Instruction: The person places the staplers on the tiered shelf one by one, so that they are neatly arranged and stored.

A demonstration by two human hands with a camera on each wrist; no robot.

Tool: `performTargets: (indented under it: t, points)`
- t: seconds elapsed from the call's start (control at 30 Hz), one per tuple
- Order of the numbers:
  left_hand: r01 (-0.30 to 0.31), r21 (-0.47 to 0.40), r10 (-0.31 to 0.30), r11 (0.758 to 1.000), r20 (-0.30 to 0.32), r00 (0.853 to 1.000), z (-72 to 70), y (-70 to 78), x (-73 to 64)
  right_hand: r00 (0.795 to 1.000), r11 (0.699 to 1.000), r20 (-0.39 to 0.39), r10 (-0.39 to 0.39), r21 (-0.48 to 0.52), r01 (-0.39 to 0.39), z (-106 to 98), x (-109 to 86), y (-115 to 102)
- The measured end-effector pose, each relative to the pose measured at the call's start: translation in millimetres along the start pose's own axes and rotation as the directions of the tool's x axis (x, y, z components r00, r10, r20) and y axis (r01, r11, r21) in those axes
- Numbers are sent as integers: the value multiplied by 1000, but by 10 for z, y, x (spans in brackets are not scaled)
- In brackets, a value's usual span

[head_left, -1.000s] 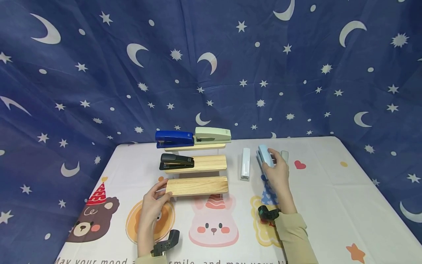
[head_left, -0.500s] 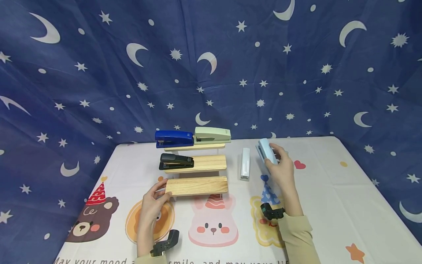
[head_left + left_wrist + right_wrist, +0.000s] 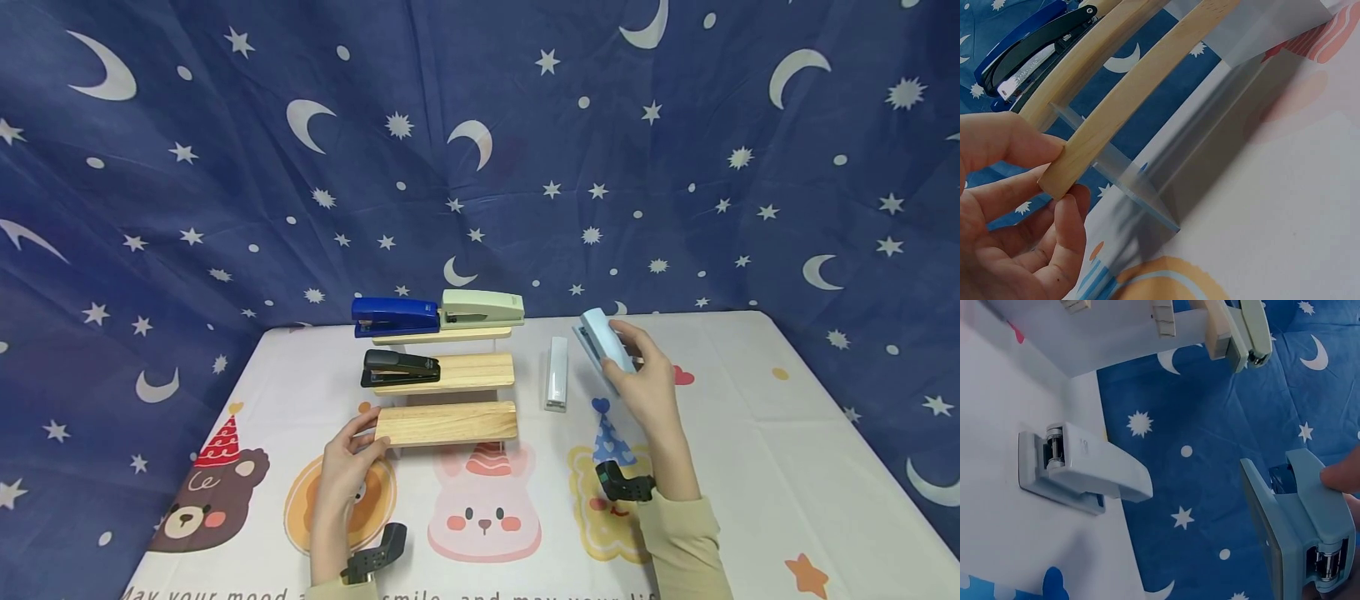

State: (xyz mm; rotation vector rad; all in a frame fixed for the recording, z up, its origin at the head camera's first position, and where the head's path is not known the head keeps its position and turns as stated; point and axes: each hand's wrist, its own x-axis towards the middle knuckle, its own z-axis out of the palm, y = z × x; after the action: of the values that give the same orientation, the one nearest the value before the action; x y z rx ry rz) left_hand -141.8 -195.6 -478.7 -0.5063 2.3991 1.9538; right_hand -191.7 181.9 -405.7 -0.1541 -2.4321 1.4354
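In the head view my right hand (image 3: 648, 375) grips a light blue stapler (image 3: 606, 337), held tilted above the table. The right wrist view shows this blue stapler (image 3: 1300, 519) close up, with fingertips on its top arm. My left hand (image 3: 348, 458) pinches the left end of the lowest wooden shelf (image 3: 446, 423) between thumb and fingers; the left wrist view shows the shelf's edge (image 3: 1129, 103) in that pinch. Left of the blue stapler, a white stapler (image 3: 557, 374) lies on the table. A black stapler (image 3: 401, 367) sits on the left half of the middle shelf (image 3: 480, 372).
On the top shelf (image 3: 442, 336), a dark blue stapler (image 3: 395, 316) and a pale green stapler (image 3: 482, 308) sit end to end. Clear side panels (image 3: 1138, 187) support the shelves. A printed cloth (image 3: 750, 467) covers the table; a blue starry curtain (image 3: 510, 233) hangs behind.
My right hand has lifted the light blue stapler off the table and drawn slightly right, tilting it. The left hand stays on the lowest shelf's end.
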Motion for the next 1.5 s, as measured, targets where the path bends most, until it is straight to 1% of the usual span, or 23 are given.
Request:
performTargets:
  t: [0.33, 0.5, 0.67, 0.83, 1.0, 1.1, 1.23, 1.4, 1.5]
  points:
    - [5, -2, -5, 1000, 8, 1000, -6, -11, -1, 998, 999, 38, -44, -24, 45, 27, -65, -71]
    - [6, -2, -6, 1000, 7, 1000, -8, -13, -4, 994, 995, 55, -94, -18, 95, 30, -94, -104]
    - [3, -2, -3, 1000, 12, 1000, -12, -8, -3, 986, 988, 70, -153, -12, 154, 38, -118, -141]
    - [4, -1, -4, 1000, 14, 1000, -23, -1, 9, 975, 980, 96, -199, 10, 199, 70, -125, -185]
    - [-17, -10, 18, 1000, 23, 1000, -14, 12, 7, 968, 979, 147, -204, 60, 197, 88, -144, -206]
    - [-21, -18, 22, 1000, 27, 999, -3, 18, 3, 959, 975, 179, -219, 80, 208, 116, -147, -206]
    - [-14, -19, 14, 1000, 17, 1000, -3, 11, 3, 940, 965, 221, -262, 82, 250, 169, -137, -199]
    - [-6, -11, 6, 1000, 11, 1000, -5, 5, 11, 919, 956, 262, -293, 106, 274, 217, -122, -201]
    - [-2, -9, 2, 1000, 7, 1000, -6, 9, 13, 901, 949, 297, -315, 125, 291, 247, -110, -212]
